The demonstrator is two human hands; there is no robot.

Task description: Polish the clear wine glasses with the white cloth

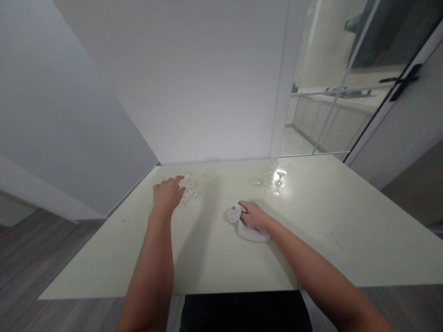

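Observation:
My right hand grips a bunched white cloth against the tabletop, near the middle of the table. At the far left my left hand is raised with thumb and forefinger apart, holding nothing that I can see. Right beside its fingertips are several clear glasses, partly hidden by the hand; I cannot tell whether it touches one. Farther back and to the right stands a clear stemmed glass, with another clear glass just left of it, hard to make out against the table.
The pale glossy table runs back to a white wall. On the right are a glazed panel and a door with a black handle. Grey wood-look floor shows at the left.

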